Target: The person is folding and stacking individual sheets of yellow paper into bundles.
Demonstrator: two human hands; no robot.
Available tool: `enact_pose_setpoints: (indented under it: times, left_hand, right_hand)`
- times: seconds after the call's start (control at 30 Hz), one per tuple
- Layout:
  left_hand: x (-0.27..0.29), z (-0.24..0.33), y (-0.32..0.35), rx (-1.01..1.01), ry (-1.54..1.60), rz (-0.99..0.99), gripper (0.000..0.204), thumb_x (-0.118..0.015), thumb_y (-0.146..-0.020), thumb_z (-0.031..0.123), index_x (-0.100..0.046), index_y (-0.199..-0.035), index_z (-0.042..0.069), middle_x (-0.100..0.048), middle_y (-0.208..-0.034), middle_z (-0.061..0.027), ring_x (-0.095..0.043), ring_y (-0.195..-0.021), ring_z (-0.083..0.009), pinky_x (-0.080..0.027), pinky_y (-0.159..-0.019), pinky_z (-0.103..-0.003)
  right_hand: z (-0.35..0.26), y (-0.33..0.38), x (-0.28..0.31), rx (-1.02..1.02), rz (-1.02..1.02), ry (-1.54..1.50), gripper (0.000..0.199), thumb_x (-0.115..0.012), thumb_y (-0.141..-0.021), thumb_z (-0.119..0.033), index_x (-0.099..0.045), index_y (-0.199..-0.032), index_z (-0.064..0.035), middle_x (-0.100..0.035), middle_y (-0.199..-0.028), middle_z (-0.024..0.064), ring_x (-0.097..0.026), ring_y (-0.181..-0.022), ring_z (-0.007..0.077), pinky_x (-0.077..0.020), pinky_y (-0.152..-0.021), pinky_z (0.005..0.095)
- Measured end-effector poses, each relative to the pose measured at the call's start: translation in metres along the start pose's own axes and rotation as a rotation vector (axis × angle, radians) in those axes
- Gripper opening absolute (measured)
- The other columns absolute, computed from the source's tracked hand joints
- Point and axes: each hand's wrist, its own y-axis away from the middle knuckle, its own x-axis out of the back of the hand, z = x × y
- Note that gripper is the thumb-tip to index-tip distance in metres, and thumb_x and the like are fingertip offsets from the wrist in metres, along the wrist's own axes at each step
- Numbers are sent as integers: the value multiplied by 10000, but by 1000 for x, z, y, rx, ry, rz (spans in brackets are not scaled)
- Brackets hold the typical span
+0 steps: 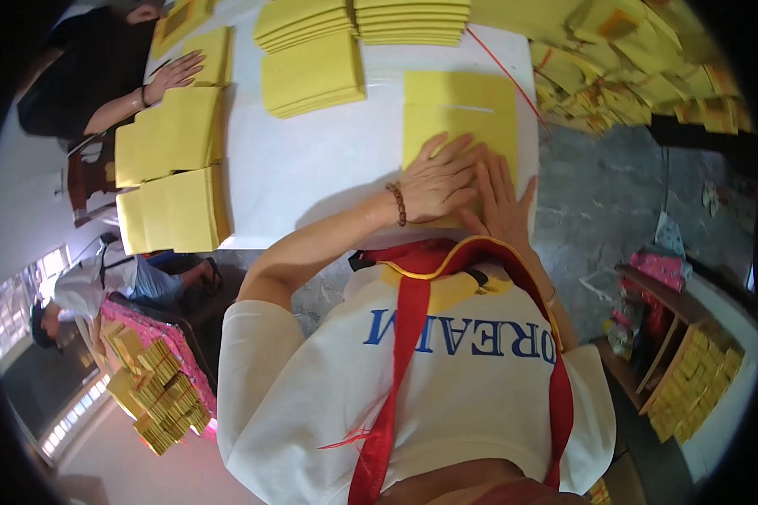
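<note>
A yellow paper sheet (459, 89), with a crosswise fold line or slit near its upper part, lies on the white tabletop (312, 168) right in front of me. My left hand (440, 180) rests flat on its lower part, fingers stretched toward the right, a brown bead bracelet at the wrist. Beside it, my right hand (505, 204) lies flat with fingers spread, pointing away from me, along the paper's right side. The fingertips of both hands nearly meet. Neither hand grips anything. The paper's near edge is mostly hidden under my hands.
Stacks of folded yellow paper (312, 71) stand at the table's far side, more (173, 206) along its left edge. A co-worker's hand (175, 76) rests on a stack at far left. A red cord (505, 76) crosses the right corner. Yellow paper bundles (640, 80) heap at far right.
</note>
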Motion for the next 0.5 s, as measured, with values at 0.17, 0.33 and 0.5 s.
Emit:
enact_pose_setpoints:
  times: [0.17,0.33,0.5]
  left_hand:
    - [5,-9,2,129,802,371,511,-594,-725,51,-439,-1213,52,-378,-1296,-193,-284,-1271,-351,-233,-1050,-440]
    - [7,2,-1,-13,184,250,452,-619,-745,109,-503,-1180,60,-415,-1248,-182,-361,-1163,-349,-321,-951,-419]
    - [1,11,-9,-93,-438,188,484,-591,-728,196,-513,-1166,4,-521,-1124,-176,-494,-987,-316,-416,-820,-381]
  right_hand:
    - [6,6,-5,21,-60,335,610,-416,-867,-511,-386,-1364,-159,-262,-1440,191,-244,-1344,307,-5,-999,659]
    - [3,2,-1,-18,-102,293,584,-448,-873,-458,-382,-1367,-154,-272,-1437,185,-247,-1343,301,-47,-1010,638]
    - [32,-4,25,-317,-65,-912,457,-512,-901,-248,-424,-1311,-66,-395,-1366,156,-356,-1284,243,-277,-1034,443]
